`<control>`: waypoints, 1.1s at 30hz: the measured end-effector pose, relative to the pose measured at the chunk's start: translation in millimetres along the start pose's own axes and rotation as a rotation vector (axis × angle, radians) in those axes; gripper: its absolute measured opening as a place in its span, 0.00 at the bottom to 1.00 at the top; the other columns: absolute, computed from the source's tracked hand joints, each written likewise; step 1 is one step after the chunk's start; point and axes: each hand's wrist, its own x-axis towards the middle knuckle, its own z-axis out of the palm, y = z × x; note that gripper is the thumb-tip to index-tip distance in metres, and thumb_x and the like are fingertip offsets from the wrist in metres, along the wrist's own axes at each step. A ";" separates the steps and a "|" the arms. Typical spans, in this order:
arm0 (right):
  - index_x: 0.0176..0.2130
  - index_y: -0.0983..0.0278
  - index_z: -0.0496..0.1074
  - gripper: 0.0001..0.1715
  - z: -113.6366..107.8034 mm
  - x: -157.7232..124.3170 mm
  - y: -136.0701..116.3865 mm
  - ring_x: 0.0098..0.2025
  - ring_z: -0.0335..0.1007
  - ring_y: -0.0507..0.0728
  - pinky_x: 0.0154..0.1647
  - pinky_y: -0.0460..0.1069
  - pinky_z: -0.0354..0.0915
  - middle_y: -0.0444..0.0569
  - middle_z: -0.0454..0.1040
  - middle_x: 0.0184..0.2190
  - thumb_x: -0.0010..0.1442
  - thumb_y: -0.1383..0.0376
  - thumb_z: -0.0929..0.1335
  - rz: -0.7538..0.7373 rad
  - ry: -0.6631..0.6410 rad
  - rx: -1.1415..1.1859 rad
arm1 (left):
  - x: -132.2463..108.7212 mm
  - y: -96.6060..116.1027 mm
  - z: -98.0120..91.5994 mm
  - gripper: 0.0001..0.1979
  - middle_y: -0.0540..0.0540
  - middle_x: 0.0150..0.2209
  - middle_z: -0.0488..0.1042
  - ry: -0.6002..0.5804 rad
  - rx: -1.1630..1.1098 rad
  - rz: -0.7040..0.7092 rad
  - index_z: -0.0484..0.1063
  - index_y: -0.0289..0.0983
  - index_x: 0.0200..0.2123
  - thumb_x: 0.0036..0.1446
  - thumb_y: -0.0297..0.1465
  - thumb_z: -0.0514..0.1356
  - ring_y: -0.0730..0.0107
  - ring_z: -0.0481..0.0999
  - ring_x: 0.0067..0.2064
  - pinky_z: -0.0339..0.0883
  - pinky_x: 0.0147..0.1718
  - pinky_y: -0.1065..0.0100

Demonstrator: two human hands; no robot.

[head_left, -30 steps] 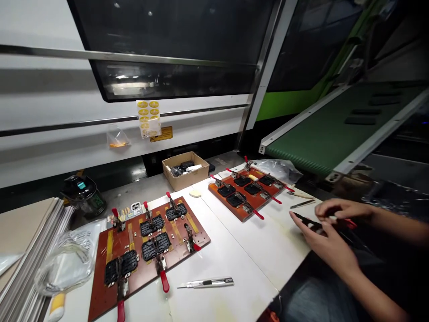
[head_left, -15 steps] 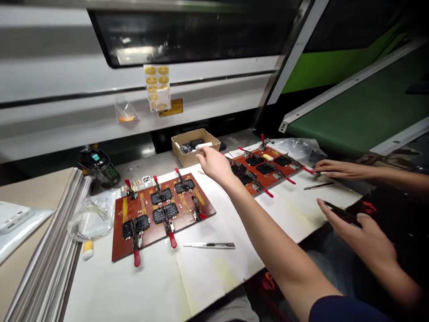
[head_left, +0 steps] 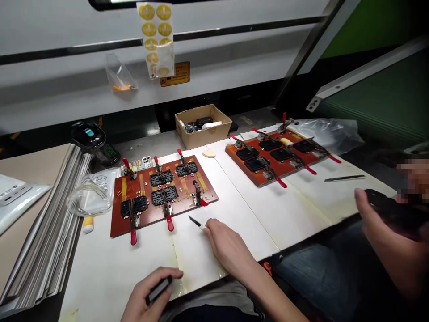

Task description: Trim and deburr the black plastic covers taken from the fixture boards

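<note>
My left hand (head_left: 144,295) is closed around a small black rectangular piece (head_left: 159,290) at the table's front edge. Its details are hidden by the fingers. Farther right, my right hand (head_left: 229,246) grips a craft knife (head_left: 196,222), its dark blade pointing to the upper left, just above the white table covering. Beyond both hands lies a reddish-brown fixture board (head_left: 117,228), bearing several black ribbed plates (head_left: 165,195) and red-handled toggle clamps (head_left: 170,223).
A second board (head_left: 263,179) with black plates lies to the right. A cardboard box (head_left: 204,136) of parts stands behind, near a beige wedge (head_left: 208,154). Cardboard sheets (head_left: 50,241) are stacked left. At right, a co-worker's hand (head_left: 389,241) holds something black; a thin blade-like tool (head_left: 344,178) lies nearby.
My right hand has come back from near the cardboard box and picked up the craft knife from the table. My left hand with the black piece has come into view.
</note>
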 end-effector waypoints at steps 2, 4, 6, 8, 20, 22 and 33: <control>0.40 0.61 0.64 0.20 -6.4 -19.5 -15.3 0.33 0.70 0.54 0.35 0.48 0.61 0.44 0.72 0.31 0.77 0.59 0.51 -0.018 -0.069 0.295 | 10.5 6.7 4.5 0.19 0.43 0.52 0.80 0.037 0.037 0.036 0.80 0.43 0.45 0.60 0.48 0.61 0.53 0.75 0.58 0.65 0.61 0.59; 0.41 0.59 0.64 0.21 -8.0 -38.1 -36.0 0.32 0.70 0.53 0.34 0.46 0.59 0.41 0.71 0.31 0.77 0.55 0.50 -0.092 -0.187 0.558 | 16.3 10.5 12.7 0.18 0.42 0.54 0.78 0.100 0.020 0.070 0.78 0.42 0.48 0.61 0.45 0.60 0.54 0.74 0.59 0.65 0.61 0.58; 0.41 0.58 0.64 0.21 -2.8 -50.0 -55.9 0.33 0.70 0.53 0.34 0.46 0.58 0.41 0.73 0.33 0.76 0.53 0.52 -0.176 -0.267 0.635 | 18.2 12.3 22.0 0.19 0.42 0.56 0.77 0.144 -0.017 0.100 0.74 0.42 0.52 0.63 0.43 0.59 0.55 0.74 0.59 0.67 0.60 0.60; 0.40 0.58 0.65 0.21 7.3 -54.4 -69.2 0.32 0.70 0.54 0.33 0.47 0.56 0.43 0.75 0.34 0.75 0.52 0.53 -0.192 -0.270 0.607 | 17.1 13.2 28.9 0.20 0.42 0.58 0.75 0.150 -0.070 0.099 0.71 0.43 0.56 0.64 0.43 0.58 0.57 0.74 0.60 0.69 0.57 0.63; 0.34 0.60 0.65 0.25 34.7 -50.6 -83.8 0.23 0.59 0.52 0.27 0.49 0.44 0.41 0.69 0.23 0.73 0.49 0.55 -0.147 -0.286 0.471 | 8.9 9.9 18.0 0.21 0.42 0.60 0.73 0.194 -0.151 0.061 0.70 0.44 0.59 0.66 0.43 0.57 0.59 0.69 0.64 0.64 0.61 0.63; 0.33 0.60 0.64 0.25 35.1 -49.6 -86.9 0.22 0.57 0.52 0.27 0.49 0.43 0.40 0.67 0.22 0.73 0.49 0.55 -0.141 -0.291 0.460 | 10.0 6.9 16.9 0.20 0.43 0.59 0.73 0.192 -0.154 0.078 0.70 0.44 0.59 0.67 0.42 0.56 0.60 0.70 0.63 0.65 0.60 0.64; 0.31 0.59 0.61 0.27 38.5 -41.8 -91.3 0.21 0.56 0.52 0.27 0.50 0.42 0.41 0.66 0.21 0.73 0.47 0.53 -0.138 -0.253 0.362 | 7.9 2.4 9.1 0.15 0.45 0.58 0.73 0.256 -0.073 0.165 0.71 0.45 0.56 0.68 0.38 0.54 0.63 0.72 0.59 0.64 0.59 0.65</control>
